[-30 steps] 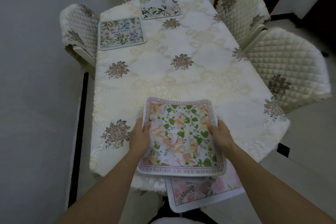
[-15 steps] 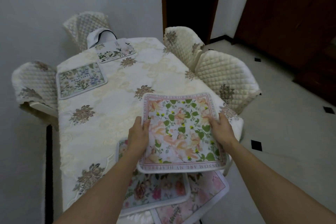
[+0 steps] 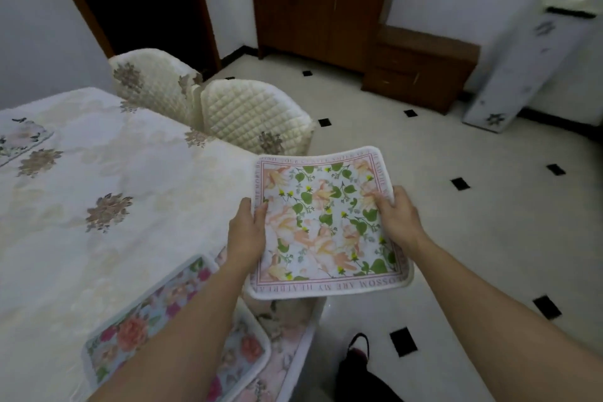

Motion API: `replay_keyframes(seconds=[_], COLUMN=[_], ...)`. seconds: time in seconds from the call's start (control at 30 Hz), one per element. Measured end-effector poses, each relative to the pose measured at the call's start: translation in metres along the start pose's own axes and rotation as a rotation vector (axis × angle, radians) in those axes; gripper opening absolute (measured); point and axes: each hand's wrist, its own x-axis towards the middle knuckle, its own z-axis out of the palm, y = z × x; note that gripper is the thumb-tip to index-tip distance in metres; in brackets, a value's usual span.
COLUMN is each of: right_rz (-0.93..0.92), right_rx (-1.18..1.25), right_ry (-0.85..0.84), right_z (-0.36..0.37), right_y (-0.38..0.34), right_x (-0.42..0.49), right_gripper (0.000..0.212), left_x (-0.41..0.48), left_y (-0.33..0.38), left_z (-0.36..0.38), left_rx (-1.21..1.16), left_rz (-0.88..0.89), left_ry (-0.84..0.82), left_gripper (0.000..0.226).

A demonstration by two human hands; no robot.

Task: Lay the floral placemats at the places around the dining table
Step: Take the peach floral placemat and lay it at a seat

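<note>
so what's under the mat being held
Under the held placemat: mostly tiled floor, plus a pink placemat overhanging the table edge. Covered: the pink mat's far part, plus left hand and right hand fingers beneath.

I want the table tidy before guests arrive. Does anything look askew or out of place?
Yes. At the near corner of the table, the rose placemat overlaps a pale pink placemat, which juts past the edge over the floor. Neither sits squarely at a place. Left hand and right hand grip the leafy placemat off the table.
</note>
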Motion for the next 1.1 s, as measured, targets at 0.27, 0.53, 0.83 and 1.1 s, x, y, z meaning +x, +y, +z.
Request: replay_keyframes(seconds=[0.27, 0.53, 0.83, 1.1], right_rz=[0.132, 0.204, 0.181, 0.154], right_rx=[0.075, 0.132, 0.114, 0.116], right_ry=[0.205, 0.218, 0.127, 0.052], right_z=[-0.090, -0.132, -0.192, -0.213], right_y=[0.050, 0.090, 0.106, 0.091], right_x=[0.023, 0.114, 0.269, 0.371], right_gripper=[0.023, 0.019, 0.023, 0.022], left_x=[0.030, 0.086, 0.158, 0.224], left_y=[0.076, 0.124, 0.204, 0.238], left_z=[0.096, 0.184, 0.280, 0.319], left_rx=[-0.045, -0.044, 0.062, 0.033], left_rz=[0.144, 0.142, 0.058, 0.022], left_ry=[-0.177, -0.218, -0.140, -0.045], left_gripper=[0.023, 0.023, 0.018, 0.018])
